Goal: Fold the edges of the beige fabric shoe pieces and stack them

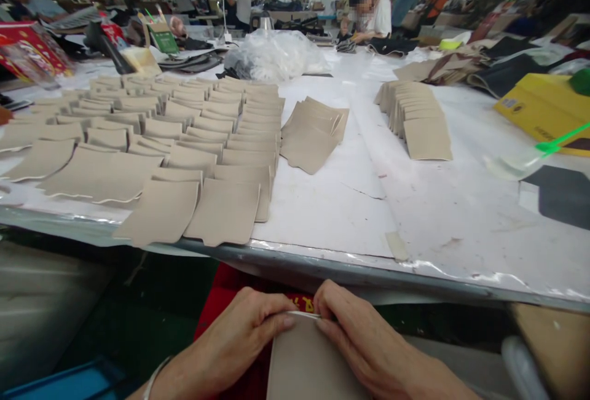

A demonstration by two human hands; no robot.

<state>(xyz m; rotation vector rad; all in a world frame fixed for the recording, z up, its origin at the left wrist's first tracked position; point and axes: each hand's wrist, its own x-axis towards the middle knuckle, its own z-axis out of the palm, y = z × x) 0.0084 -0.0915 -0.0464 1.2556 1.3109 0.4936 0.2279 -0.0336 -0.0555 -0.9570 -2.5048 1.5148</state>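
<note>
A beige sheet piece [306,363], which looks like leather or a coated fabric, is held upright below the table's front edge. My left hand [251,332] pinches its top edge from the left, thumb on the near face. On the right, my right hand [348,329] pinches the same edge, its fingers curled over the far side. A thin white line shows along that edge between my hands. The lower part of the piece runs out of view. Behind it is red cloth [221,301] with yellow lettering, partly covered by my hands.
Overlapping rows of beige pieces [224,209] cover the left of the white table [332,215]. A smaller pile [313,133] and a fanned stack [426,136] lie farther right, near a yellow box [544,111]. Beyond a clear plastic heap [276,56], a co-worker [375,16] bends over the table.
</note>
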